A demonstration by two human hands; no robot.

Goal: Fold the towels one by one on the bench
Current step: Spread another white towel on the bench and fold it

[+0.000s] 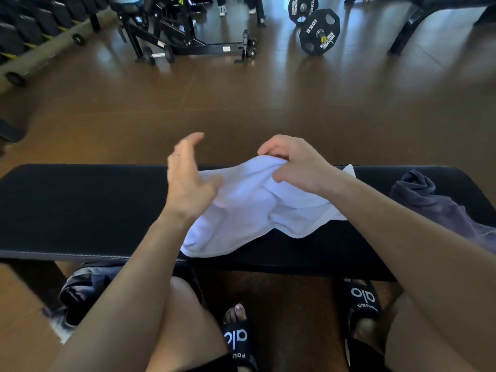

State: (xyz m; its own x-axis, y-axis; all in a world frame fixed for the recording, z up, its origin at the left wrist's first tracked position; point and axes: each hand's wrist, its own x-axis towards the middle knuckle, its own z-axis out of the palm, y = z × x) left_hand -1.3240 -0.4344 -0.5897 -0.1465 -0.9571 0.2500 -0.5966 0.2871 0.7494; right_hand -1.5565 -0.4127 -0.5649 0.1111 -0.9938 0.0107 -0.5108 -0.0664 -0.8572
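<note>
A white towel [241,210] lies loosely rumpled across the middle of the black padded bench [80,205]. My right hand [295,165] pinches the towel's far edge and lifts it a little off the bench. My left hand [188,178] hovers over the towel's left part with fingers straight and spread, holding nothing; it looks motion-blurred. A crumpled grey towel [434,205] sits on the bench's right end, apart from both hands.
Dark cloth [86,288] lies on the floor under the bench at the left. My feet in black slides [236,336] are below the bench. A weight plate [319,30], a dumbbell [158,55] and machine frames [188,30] stand on the brown floor beyond.
</note>
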